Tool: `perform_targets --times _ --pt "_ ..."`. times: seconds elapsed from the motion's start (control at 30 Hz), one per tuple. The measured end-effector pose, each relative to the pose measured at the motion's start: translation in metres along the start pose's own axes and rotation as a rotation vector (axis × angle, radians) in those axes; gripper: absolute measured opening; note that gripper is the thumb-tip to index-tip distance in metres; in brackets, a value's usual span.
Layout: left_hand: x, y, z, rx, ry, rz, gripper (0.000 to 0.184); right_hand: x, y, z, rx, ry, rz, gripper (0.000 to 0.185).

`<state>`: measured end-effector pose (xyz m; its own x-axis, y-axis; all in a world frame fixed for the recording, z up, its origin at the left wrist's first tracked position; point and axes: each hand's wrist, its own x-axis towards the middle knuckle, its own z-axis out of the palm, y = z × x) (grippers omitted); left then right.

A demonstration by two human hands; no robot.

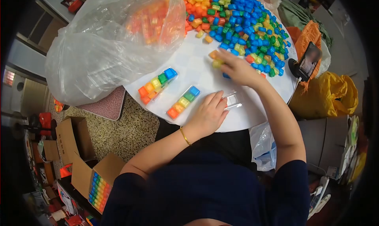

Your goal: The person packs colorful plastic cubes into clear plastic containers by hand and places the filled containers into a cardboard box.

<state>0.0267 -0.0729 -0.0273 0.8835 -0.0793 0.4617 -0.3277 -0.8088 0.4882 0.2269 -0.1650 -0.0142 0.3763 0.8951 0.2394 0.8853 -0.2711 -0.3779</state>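
My left hand (209, 111) rests at the near side of the white table (197, 56), its fingertips at an empty clear plastic tray (233, 99). My right hand (237, 68) reaches over loose cubes at the pile's near edge; an orange cube (214, 54) and a yellow cube (217, 63) are at its fingertips, and whether it grips any is unclear. Left of my left hand lies a clear pack (183, 102) with a row of coloured cubes. Another filled pack (158, 85) lies farther left. Blue, green, yellow and orange cubes (241, 25) are heaped at the back.
A large clear plastic bag (106, 48) with orange packs inside covers the table's left. A phone (310, 62) stands at the right edge, beside a yellow bag (327, 96). On the lower left, a cardboard box (83, 178) holds coloured packs.
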Motion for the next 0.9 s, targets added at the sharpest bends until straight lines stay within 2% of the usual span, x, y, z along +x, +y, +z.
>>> perform_targets --times 0.07,0.1,0.17,0.23,0.27,0.3,0.37,0.43,0.5,0.53,0.6,0.63,0.7,0.73,0.8,0.87,0.9 --pt "-0.004 0.001 -0.004 -0.036 -0.011 -0.015 0.035 -0.02 -0.004 -0.033 0.348 0.28 0.28 0.035" --pt "-0.009 0.004 -0.003 -0.036 -0.01 -0.02 0.035 -0.024 0.004 -0.037 0.365 0.437 0.365 0.028" --pt "-0.018 0.009 -0.003 -0.067 0.009 -0.067 0.035 -0.037 0.007 -0.038 0.107 0.344 0.486 0.022" --pt "-0.018 0.012 -0.002 -0.072 0.006 -0.071 0.035 -0.038 -0.017 -0.018 -0.019 0.364 0.205 0.019" --pt "-0.018 0.013 -0.002 -0.081 0.009 -0.079 0.035 -0.031 -0.031 -0.017 0.009 0.292 0.188 0.017" --pt "-0.018 0.013 -0.002 -0.079 0.007 -0.08 0.035 -0.027 -0.032 -0.011 0.012 0.294 0.188 0.017" --pt "-0.016 0.01 -0.003 -0.078 0.01 -0.074 0.034 -0.017 -0.025 0.004 -0.256 0.183 0.314 0.016" --pt "-0.015 0.01 -0.003 -0.072 0.021 -0.076 0.034 -0.014 -0.024 0.003 -0.241 0.222 0.282 0.011" --pt "-0.017 0.01 -0.003 -0.072 0.026 -0.07 0.033 -0.02 -0.031 -0.005 0.073 0.299 0.434 0.009" --pt "-0.016 0.008 -0.002 -0.057 0.051 -0.094 0.035 -0.026 -0.039 -0.009 0.07 0.3 0.433 0.009" --pt "-0.017 0.01 -0.002 -0.048 0.073 -0.131 0.037 -0.053 -0.066 -0.009 0.443 0.411 0.513 0.008" --pt "-0.014 0.013 -0.004 -0.066 0.064 -0.143 0.04 -0.065 -0.071 -0.002 0.444 0.405 0.514 0.008" --pt "-0.01 0.013 -0.004 -0.082 0.058 -0.151 0.043 -0.085 -0.07 0.009 0.067 0.261 0.161 0.013" --pt "-0.011 0.012 -0.002 0.007 0.013 -0.111 0.045 -0.081 -0.06 0.007 0.134 0.289 0.131 0.016" --pt "-0.01 0.014 -0.002 0.095 -0.04 -0.067 0.047 -0.058 -0.048 -0.006 0.325 0.457 0.339 0.013" --pt "-0.006 0.02 -0.005 0.099 -0.096 -0.104 0.042 -0.014 -0.037 -0.011 0.157 0.435 0.426 0.015" --pt "-0.005 0.019 -0.004 0.1 -0.096 -0.098 0.042 0.002 -0.032 -0.005 0.017 0.397 0.355 0.015"
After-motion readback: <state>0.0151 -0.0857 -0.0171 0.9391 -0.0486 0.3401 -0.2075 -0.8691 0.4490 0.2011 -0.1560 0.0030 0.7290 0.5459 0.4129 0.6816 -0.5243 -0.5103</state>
